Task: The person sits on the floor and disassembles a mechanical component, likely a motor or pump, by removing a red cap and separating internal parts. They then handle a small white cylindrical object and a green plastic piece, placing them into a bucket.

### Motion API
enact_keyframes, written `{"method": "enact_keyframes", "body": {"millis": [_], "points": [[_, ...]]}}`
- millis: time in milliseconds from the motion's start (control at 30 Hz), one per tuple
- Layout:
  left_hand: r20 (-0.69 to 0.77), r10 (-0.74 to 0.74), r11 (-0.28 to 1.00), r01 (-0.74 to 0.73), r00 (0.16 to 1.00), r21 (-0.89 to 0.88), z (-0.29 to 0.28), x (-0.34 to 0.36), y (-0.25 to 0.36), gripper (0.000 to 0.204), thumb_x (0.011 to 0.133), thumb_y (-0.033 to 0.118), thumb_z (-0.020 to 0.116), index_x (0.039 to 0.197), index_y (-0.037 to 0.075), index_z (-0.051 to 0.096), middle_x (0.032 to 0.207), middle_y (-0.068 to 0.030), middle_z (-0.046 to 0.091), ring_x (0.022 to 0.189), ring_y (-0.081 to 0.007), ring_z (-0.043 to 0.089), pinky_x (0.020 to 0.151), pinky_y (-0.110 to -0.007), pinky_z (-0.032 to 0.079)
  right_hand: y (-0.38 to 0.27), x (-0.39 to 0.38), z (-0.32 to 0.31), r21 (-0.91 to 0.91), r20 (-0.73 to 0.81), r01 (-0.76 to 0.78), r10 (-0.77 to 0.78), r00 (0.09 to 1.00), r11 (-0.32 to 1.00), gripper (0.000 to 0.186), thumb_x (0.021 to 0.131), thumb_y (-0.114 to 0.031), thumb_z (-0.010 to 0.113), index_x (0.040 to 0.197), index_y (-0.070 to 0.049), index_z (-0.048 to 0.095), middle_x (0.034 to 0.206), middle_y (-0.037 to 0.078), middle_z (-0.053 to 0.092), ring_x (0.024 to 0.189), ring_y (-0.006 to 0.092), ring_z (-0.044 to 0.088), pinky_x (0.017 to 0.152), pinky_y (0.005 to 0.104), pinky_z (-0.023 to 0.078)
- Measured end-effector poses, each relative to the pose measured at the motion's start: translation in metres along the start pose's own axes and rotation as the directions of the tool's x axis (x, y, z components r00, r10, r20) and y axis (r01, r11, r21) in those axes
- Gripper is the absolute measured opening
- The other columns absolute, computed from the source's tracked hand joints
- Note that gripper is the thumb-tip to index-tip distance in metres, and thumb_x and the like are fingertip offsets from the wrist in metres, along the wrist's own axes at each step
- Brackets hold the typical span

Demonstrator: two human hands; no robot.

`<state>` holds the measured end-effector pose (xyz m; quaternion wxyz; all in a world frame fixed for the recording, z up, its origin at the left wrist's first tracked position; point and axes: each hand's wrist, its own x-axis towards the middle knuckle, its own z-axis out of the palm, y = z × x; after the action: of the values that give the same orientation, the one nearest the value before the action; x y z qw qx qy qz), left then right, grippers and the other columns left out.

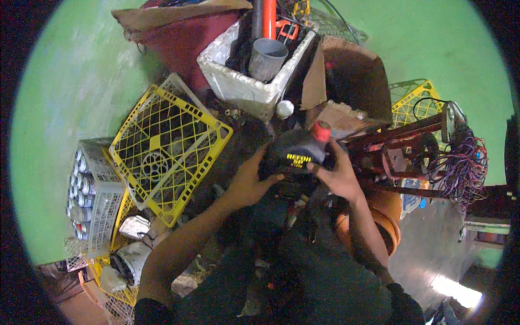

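Between my two hands is a bulky black object with yellow lettering (pixel 300 149); its exact kind is hard to make out in the dim, blurred view. My left hand (pixel 252 181) grips its left side, thumb toward the near edge. On the opposite side, my right hand (pixel 340 174) is closed around it, with the thumb on the front. A red round cap-like piece (pixel 320 131) shows at its upper right, close to my right fingertips; whether it is attached I cannot tell. Dark clutter lies beneath, mostly in shadow.
A white foam box (pixel 233 81) holding a grey cup (pixel 268 57) stands ahead, beside an open cardboard box (pixel 360 81). To the left lean a yellow crate (pixel 168 146) and a grey crate of cans (pixel 100 197). Tangled wires (pixel 466 168) and an orange-brown pot (pixel 384 219) are right.
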<state>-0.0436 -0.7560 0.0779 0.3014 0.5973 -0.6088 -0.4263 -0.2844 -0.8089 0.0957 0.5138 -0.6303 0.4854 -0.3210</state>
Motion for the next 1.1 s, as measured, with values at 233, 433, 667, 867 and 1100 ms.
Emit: {"method": "enact_keyframes", "body": {"millis": [233,433,667,867,1100], "points": [[-0.23,0.545,0.837,-0.512,0.806,0.192,-0.027,0.043,0.068,0.071,0.085,0.019,0.071,0.145,0.004,0.037,0.138,-0.0255,0.049,0.127,-0.0417,0.048,0.108,-0.046,0.038,-0.065,-0.013,-0.039,-0.488,-0.11,0.576,-0.701,0.705,0.656,0.084,0.068,-0.004,0.082,0.139,0.001,0.039,0.133,0.019,0.053,0.124,0.0291,0.051,0.108,0.0409,0.039],[-0.153,0.619,0.783,-0.592,0.77,0.189,-0.013,0.094,0.118,0.066,0.088,0.012,0.068,0.145,0.001,0.036,0.145,-0.0231,0.043,0.136,-0.0375,0.041,0.113,-0.043,0.032,-0.049,0.032,-0.05,-0.662,-0.524,0.285,-0.699,0.486,0.694,0.089,0.074,-0.008,0.082,0.145,-0.001,0.028,0.145,0.022,0.041,0.128,0.0353,0.049,0.11,0.0429,0.037],[0.006,0.48,0.849,-0.466,0.877,0.249,0.026,0.084,0.063,0.076,0.09,0.024,0.067,0.148,-0.002,0.025,0.142,-0.0294,0.041,0.133,-0.0455,0.04,0.112,-0.048,0.032,-0.014,0.082,-0.042,-0.657,-0.498,0.202,-0.619,0.607,0.727,0.065,0.083,-0.004,0.072,0.141,-0.007,0.044,0.133,0.018,0.055,0.119,0.0331,0.057,0.103,0.0453,0.043],[-0.047,0.322,0.913,-0.297,0.945,0.281,0.035,0.082,0.027,0.077,0.091,0.028,0.066,0.148,-0.002,0.024,0.146,-0.0283,0.038,0.137,-0.043,0.037,0.114,-0.047,0.03,0.017,0.086,-0.042,-0.814,-0.442,-0.045,-0.566,0.696,0.58,0.019,0.092,-0.012,0.06,0.109,-0.008,0.069,0.104,0.015,0.066,0.095,0.0334,0.062,0.083,0.0449,0.048],[-0.027,0.135,0.953,-0.123,0.99,0.276,0.047,0.048,-0.038,0.074,0.091,0.037,0.063,0.148,0.005,0.029,0.139,-0.0316,0.044,0.124,-0.0504,0.046,0.104,-0.055,0.039,0.031,0.035,-0.013,-0.785,-0.373,0.271,-0.774,0.511,0.557,0.024,0.079,0.006,0.064,0.101,0.001,0.063,0.112,0.021,0.061,0.101,0.0387,0.059,0.088,0.0434,0.047]]}}
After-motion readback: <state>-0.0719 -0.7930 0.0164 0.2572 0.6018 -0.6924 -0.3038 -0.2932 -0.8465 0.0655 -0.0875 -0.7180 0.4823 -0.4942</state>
